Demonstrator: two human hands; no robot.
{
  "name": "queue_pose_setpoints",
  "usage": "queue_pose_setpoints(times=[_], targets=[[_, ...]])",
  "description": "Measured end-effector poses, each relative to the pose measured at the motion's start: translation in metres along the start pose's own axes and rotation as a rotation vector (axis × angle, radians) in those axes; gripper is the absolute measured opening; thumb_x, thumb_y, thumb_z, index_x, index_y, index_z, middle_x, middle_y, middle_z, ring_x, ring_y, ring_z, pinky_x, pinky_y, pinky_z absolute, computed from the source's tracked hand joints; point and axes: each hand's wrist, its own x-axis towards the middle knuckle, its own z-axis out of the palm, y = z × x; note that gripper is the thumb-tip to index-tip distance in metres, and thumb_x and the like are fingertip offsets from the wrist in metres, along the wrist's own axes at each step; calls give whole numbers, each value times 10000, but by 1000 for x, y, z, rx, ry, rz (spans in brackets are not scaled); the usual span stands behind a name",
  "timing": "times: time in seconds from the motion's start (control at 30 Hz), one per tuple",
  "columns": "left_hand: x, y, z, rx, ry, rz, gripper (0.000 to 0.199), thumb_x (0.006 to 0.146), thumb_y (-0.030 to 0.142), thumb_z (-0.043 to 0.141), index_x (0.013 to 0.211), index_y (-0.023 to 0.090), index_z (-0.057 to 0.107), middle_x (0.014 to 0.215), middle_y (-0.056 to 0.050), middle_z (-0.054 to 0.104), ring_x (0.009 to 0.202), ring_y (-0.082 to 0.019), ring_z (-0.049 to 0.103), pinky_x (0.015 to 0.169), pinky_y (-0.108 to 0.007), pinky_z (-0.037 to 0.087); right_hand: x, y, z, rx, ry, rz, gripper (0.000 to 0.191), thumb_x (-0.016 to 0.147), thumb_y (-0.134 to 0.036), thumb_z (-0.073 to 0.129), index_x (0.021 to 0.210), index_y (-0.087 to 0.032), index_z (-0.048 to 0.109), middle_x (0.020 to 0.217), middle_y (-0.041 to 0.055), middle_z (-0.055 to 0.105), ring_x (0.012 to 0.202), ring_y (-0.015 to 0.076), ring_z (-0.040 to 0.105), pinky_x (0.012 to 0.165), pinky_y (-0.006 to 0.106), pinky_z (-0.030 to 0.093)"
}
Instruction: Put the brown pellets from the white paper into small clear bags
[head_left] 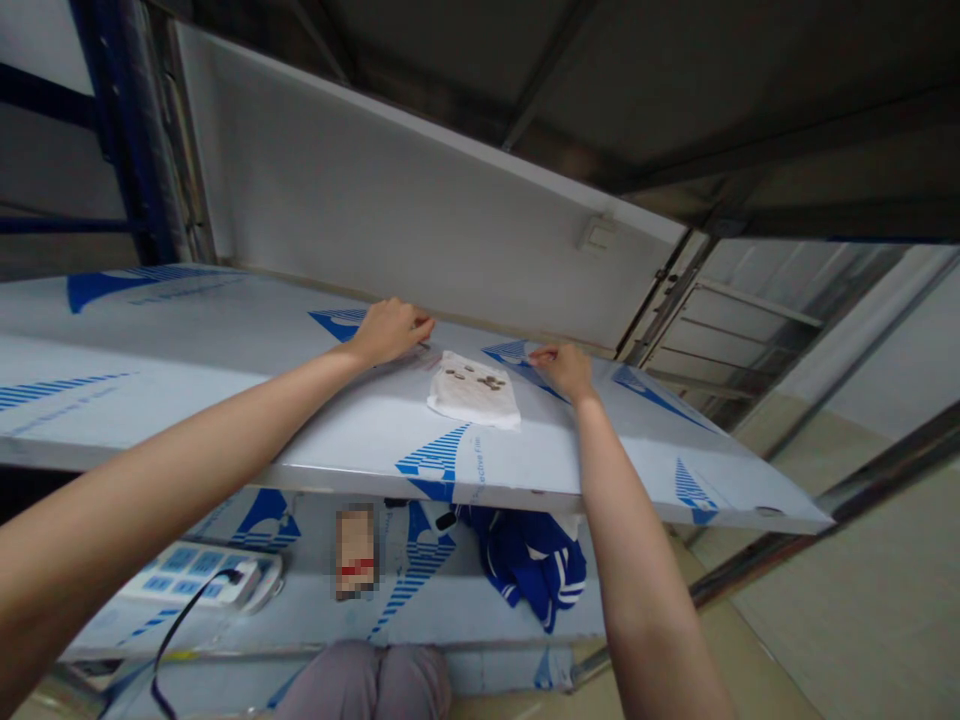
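Blue-printed protective film (435, 465) is covering a broad shelf panel (180, 420), which is sitting in a rack with blue steel uprights (131, 130) in front of a white back panel (420, 200). Beneath it, a lower shelf (330, 625) is carrying more of the same printed surface. On this lower shelf, a crumpled blue-and-white textile (529, 565) is lying beside a pixelated, unreadable object (355, 552), and a power strip (196, 578) is sitting toward the left with a black cable (180, 625) trailing down from it. The person's grey-clad knees (367, 685) are showing at the bottom of the view.

On the upper shelf, a white cloth (474, 392) is lying flat on the film, carrying brown flecks (474, 377) on its surface. The left hand (390, 332) and right hand (564, 368) are reaching over the shelf on either side of the cloth, each near it but not touching it. The left fingers (416, 325) are resting together on the film. The right fingers (544, 354) are drawn closely together against the film; whether either hand is pinching the film, I cannot tell.
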Motion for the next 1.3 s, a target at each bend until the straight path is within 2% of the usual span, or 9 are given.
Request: queue_pose_setpoints(times=[0.07,0.17,0.3,0.47,0.67,0.83,0.97,1.1,1.3], targets=[[-2,8,4,-226,-73,61,350,854,407,467,761,156,693,741,-98,693,687,-189,609,659,-279,389,3,-12,0,290,65,-66,201,751,-294,630,874,-182,741,900,88,730,875,214,664,807,328,465],[-5,20,13,-586,-161,104,337,834,430,500,840,141,672,821,-91,705,679,-155,611,652,-261,429,1,-38,3,627,58,-215,198,700,-287,667,830,-152,729,871,88,729,811,177,656,780,300,477],[-5,27,22,-786,-176,61,324,824,416,526,910,133,658,868,-93,698,707,-150,611,614,-252,450,-11,-69,8,686,17,-327,138,678,-281,690,764,-178,725,801,59,725,776,170,641,783,314,478],[-5,30,20,-787,-137,-3,302,832,384,536,858,125,689,780,-83,694,674,-147,601,566,-235,425,-18,-82,12,605,21,-392,117,706,-256,682,799,-213,739,837,46,730,798,184,651,814,327,475],[-6,38,21,-723,-51,-1,219,802,317,595,714,151,708,711,-49,705,670,-150,610,650,-247,436,-19,-83,10,505,45,-434,113,742,-257,673,823,-242,750,868,35,732,840,200,661,872,356,462],[-3,34,21,-714,22,-54,206,807,260,556,740,130,700,684,-33,684,589,-124,560,585,-234,393,-21,-87,7,564,-66,-410,189,721,-228,694,902,-224,747,962,51,727,942,213,658,912,361,453],[-2,32,20,-610,111,-30,152,761,227,583,699,137,690,621,-16,648,618,-127,545,623,-240,381,-22,-87,9,588,-145,-311,135,710,-240,697,826,-202,754,900,60,735,886,227,672,870,371,474],[-1,31,23,-588,93,-5,236,777,336,594,678,136,669,610,-16,621,599,-122,507,591,-237,353,-24,-86,12,632,-263,-314,169,761,-308,645,742,-176,748,813,63,737,801,219,672,798,353,490],[0,25,29,-682,11,79,319,805,422,545,670,145,627,616,-11,606,590,-120,512,560,-230,333,-23,-84,16,695,-294,-330,195,790,-312,612,733,-177,741,803,58,733,788,193,667,786,322,477]])
